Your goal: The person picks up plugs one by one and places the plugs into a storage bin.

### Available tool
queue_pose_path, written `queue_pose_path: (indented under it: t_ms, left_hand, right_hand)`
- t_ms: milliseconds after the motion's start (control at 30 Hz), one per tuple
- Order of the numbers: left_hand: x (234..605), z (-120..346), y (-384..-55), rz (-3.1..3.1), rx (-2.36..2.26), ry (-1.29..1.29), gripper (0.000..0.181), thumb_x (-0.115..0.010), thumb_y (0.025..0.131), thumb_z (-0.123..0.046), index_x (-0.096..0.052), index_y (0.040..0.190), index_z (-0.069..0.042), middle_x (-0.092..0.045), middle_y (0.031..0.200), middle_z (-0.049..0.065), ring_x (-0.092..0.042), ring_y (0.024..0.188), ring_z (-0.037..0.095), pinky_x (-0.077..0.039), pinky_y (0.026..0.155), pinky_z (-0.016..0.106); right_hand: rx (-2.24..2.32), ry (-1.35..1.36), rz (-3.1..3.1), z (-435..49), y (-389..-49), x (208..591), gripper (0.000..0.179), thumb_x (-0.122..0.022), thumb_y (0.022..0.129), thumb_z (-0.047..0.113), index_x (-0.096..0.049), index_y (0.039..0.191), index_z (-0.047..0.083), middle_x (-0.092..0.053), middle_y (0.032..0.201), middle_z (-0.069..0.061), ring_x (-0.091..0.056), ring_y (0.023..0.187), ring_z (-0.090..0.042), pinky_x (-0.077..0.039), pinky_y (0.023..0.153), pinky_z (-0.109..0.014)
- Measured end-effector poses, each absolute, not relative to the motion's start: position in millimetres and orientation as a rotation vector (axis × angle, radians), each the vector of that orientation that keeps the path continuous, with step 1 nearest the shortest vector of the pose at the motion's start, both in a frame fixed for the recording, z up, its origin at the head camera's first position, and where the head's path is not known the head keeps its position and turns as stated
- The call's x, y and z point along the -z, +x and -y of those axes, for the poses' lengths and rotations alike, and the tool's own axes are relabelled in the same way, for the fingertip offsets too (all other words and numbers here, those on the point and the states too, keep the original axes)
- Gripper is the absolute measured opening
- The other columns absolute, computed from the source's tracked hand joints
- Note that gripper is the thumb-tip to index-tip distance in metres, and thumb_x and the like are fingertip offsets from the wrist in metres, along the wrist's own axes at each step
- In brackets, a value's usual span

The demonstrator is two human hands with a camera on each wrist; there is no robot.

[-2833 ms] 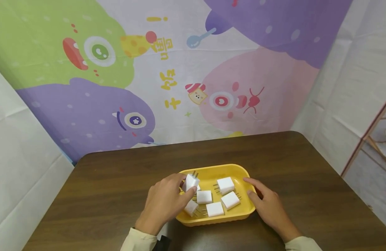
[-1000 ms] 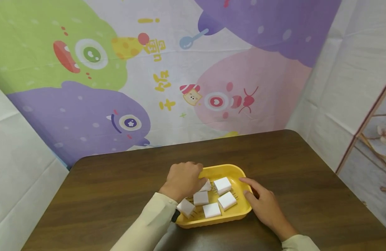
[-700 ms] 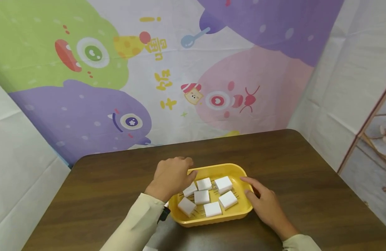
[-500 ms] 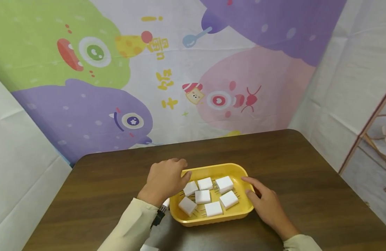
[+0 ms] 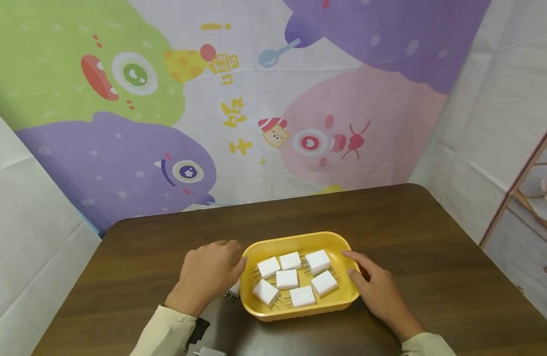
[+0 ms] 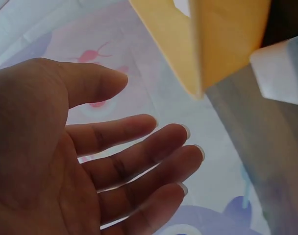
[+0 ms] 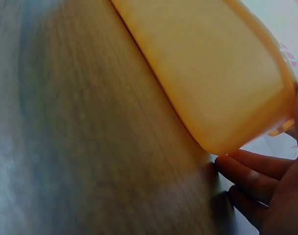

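A yellow plastic tray (image 5: 300, 312) stands on the table with several white plug chargers (image 5: 287, 279) lying in it, prongs pointing various ways. My right hand (image 5: 380, 289) holds the tray's right end, thumb and index finger over the rim; in the right wrist view its other fingers (image 7: 252, 178) lie at the outer wall. Just off the tray's left end hovers my left hand (image 5: 208, 272), holding nothing, its fingers spread and slightly bent in the left wrist view. Another white charger (image 5: 232, 291) lies outside the tray's left end, partly hidden by this hand.
One more white charger (image 5: 209, 351) shows at the bottom edge of the head view, near the left sleeve (image 5: 164, 331). Behind the dark wooden table (image 5: 166, 237) hangs a cartoon-printed cloth (image 5: 251, 173). Pale panels flank both sides.
Earlier my left hand held a charger over the tray's left part, then reached in and let it go among the others. It has since drawn back left, past the rim. My right hand stays put.
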State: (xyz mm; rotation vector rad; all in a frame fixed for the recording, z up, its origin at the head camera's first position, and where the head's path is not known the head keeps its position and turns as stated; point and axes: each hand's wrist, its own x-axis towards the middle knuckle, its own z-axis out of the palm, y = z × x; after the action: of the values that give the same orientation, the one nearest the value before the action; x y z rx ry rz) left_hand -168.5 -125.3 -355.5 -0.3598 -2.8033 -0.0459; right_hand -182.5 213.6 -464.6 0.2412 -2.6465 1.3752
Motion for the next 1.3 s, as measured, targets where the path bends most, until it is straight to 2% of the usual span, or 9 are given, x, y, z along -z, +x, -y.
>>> queue_pose_path:
  t_ms: [233,467,567,967,1133,1300]
  left_hand:
    - [367.8,138.0,-151.6,2.863,0.138,-0.301,0.019,-0.067,0.09,-0.035,-0.073,0.098,-0.018,-0.071,0.086,0.0,-0.067,0.065,0.028,-0.045,0.046,0.043]
    - [370.2,152.9,-133.0,2.987,0.247,-0.171,0.03,-0.069,0.09,-0.04,-0.073,0.111,-0.021,-0.066,0.082,-0.011,-0.062,0.065,0.013,-0.045,0.05,0.039]
    - [373.1,155.7,-125.1,3.011,0.265,-0.148,0.03,-0.07,0.089,-0.041,-0.073,0.111,-0.021,-0.066,0.083,-0.011,-0.062,0.067,0.012,-0.046,0.051,0.039]
    - [389.3,159.7,-108.5,3.069,0.238,-0.14,0.029,-0.072,0.089,-0.042,-0.073,0.11,-0.021,-0.064,0.08,-0.013,-0.061,0.066,0.01,-0.046,0.051,0.039]
    - [394.0,166.2,-102.3,3.136,0.224,-0.133,0.031,-0.072,0.088,-0.045,-0.071,0.109,-0.022,-0.063,0.081,-0.013,-0.061,0.068,0.011,-0.049,0.054,0.042]
    - [401.5,171.0,-94.8,3.14,0.178,-0.227,0.036,-0.078,0.082,-0.041,-0.071,0.113,-0.025,-0.066,0.097,-0.008,-0.065,0.077,0.016,-0.05,0.053,0.043]
  right_hand:
    - [-1.355,0.247,2.641,-213.4,-181.7,464.3,0.035,-0.062,0.098,0.017,-0.064,0.133,0.024,-0.065,0.13,-0.008,-0.061,0.101,-0.02,-0.048,0.087,-0.047]
    - [-1.334,0.266,2.63,-212.9,-182.8,461.9,0.035,-0.062,0.098,0.017,-0.065,0.132,0.023,-0.065,0.13,-0.009,-0.062,0.104,-0.022,-0.048,0.088,-0.048]
    - [-1.334,0.262,2.632,-213.0,-182.8,461.7,0.035,-0.062,0.098,0.017,-0.065,0.132,0.023,-0.064,0.131,-0.009,-0.062,0.108,-0.023,-0.048,0.089,-0.049]
    - [-1.356,0.206,2.661,-211.8,-181.2,464.3,0.035,-0.063,0.098,0.018,-0.065,0.132,0.026,-0.066,0.128,-0.007,-0.061,0.094,-0.018,-0.048,0.084,-0.042]
    - [-1.354,0.201,2.672,-210.9,-181.1,464.4,0.035,-0.062,0.098,0.019,-0.065,0.132,0.027,-0.064,0.13,-0.007,-0.06,0.098,-0.019,-0.047,0.087,-0.045]
    - [-1.344,0.213,2.654,-212.5,-180.9,464.3,0.035,-0.062,0.099,0.019,-0.065,0.132,0.027,-0.064,0.131,-0.007,-0.059,0.099,-0.019,-0.047,0.087,-0.046]
